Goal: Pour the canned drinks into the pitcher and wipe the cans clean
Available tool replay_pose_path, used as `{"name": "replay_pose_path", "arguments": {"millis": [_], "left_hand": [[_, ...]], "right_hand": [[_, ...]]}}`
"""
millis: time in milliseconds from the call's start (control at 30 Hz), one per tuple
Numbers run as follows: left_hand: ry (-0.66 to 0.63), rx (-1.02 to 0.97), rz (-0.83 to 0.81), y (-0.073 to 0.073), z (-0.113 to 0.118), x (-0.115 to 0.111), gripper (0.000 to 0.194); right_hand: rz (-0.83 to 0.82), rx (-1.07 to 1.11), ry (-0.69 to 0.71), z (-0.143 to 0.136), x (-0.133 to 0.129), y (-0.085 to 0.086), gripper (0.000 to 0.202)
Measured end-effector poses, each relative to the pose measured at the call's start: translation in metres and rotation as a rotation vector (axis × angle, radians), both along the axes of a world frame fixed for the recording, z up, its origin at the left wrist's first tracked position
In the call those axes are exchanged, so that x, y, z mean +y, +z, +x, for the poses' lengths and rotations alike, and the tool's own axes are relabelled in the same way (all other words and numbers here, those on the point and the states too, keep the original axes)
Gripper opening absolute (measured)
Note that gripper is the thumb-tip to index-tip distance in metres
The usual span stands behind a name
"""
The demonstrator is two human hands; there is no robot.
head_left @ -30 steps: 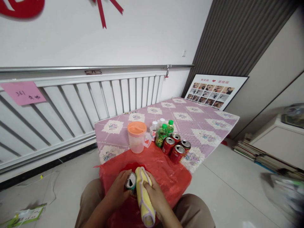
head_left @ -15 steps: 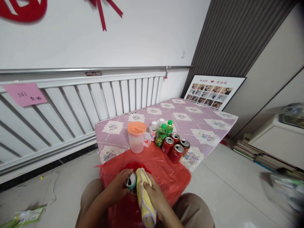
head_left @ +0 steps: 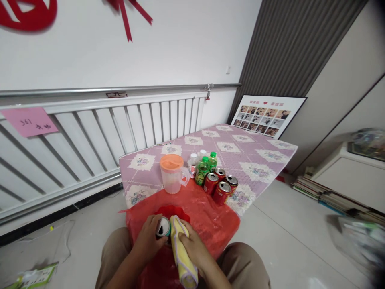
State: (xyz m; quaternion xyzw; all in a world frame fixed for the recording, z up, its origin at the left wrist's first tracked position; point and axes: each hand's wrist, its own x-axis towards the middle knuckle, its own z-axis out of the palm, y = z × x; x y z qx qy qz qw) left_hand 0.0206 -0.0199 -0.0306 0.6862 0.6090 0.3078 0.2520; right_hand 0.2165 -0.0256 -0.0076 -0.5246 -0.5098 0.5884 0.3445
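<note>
My left hand (head_left: 149, 237) is closed round an opened drink can (head_left: 163, 227) with a silver top and a teal side. Pressed close to the can's right side is a rolled yellow cloth (head_left: 182, 253) with purple edging, gripped by my right hand (head_left: 192, 243). Both hands are low over a red plastic sheet (head_left: 207, 224) at the near end of the table. Under the can and cloth, a red scalloped dish (head_left: 177, 209) shows only its far rim; my hands and the cloth cover the rest.
Beyond the sheet stand a clear jug (head_left: 171, 180) with an orange lid, several red cans (head_left: 221, 193), green-capped bottles (head_left: 202, 170) and white-capped bottles (head_left: 193, 165). The flowered tablecloth (head_left: 228, 147) reaches back to a white radiator (head_left: 150, 124). A photo board (head_left: 267, 116) leans behind.
The can and the cloth stay in my hands, with only slight shifts of the fingers. The whole view has moved a little. The jug, bottles and red cans have not moved on the table.
</note>
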Motion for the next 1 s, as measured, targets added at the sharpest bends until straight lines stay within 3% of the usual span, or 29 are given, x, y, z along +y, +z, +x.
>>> {"name": "replay_pose_path", "arguments": {"millis": [167,267,467,600,767,1000], "left_hand": [[-0.091,-0.089,0.011,-0.006,-0.007,0.004,0.073],[-0.121,-0.126,-0.015,-0.007,-0.008,0.006,0.077],[-0.172,-0.155,-0.07,0.0,-0.014,0.008,0.079],[-0.216,-0.157,-0.109,0.004,-0.016,0.01,0.082],[-0.24,-0.138,-0.101,0.008,-0.015,0.011,0.078],[-0.25,-0.097,-0.108,0.011,-0.017,0.01,0.08]], "right_hand": [[0.064,0.025,-0.02,-0.001,0.006,0.012,0.054],[0.067,0.021,-0.03,-0.002,0.009,0.01,0.053],[0.051,-0.022,0.005,0.002,0.009,-0.005,0.053],[-0.008,0.007,0.004,0.004,0.01,0.001,0.054],[0.05,0.042,-0.065,0.001,0.013,0.012,0.055],[0.033,-0.029,0.014,0.004,0.01,0.003,0.052]]}}
